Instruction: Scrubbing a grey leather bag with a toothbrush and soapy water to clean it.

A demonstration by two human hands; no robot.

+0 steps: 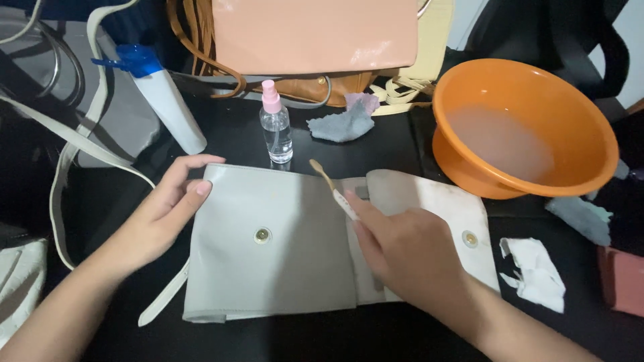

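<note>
While the pale grey leather bag (268, 248) lies flat and opened out on the black table (376, 144), the person's left hand (157, 218) presses its fingers on the bag's upper left corner, open and flat, gripping nothing; that looks like a way to keep the panel from sliding. The right hand (402, 251) is closed around a small tan-handled toothbrush (330, 186), with the head pointing up and away, just over the fold where the flap meets the body. Holding it low on the handle like that gives fine control over the tip. A brass snap stud (262, 235) shows on the middle of the main panel, and its partner (470, 238) sits on the flap out to the right. The bag's pale strap (161, 305) trails off the lower left corner.

Just beyond the bag stands a small clear spray bottle with a pink cap (276, 131), and beside it lies a crumpled grey cloth (342, 124), both within easy reach. To the right sits a round orange plastic basin (530, 127) holding cloudy water. A torn white paper scrap (537, 271) lies near the flap's edge. At the far left leans a white spray bottle with a blue trigger (164, 97), and a peach-pink bag (315, 33) rests at the back.
</note>
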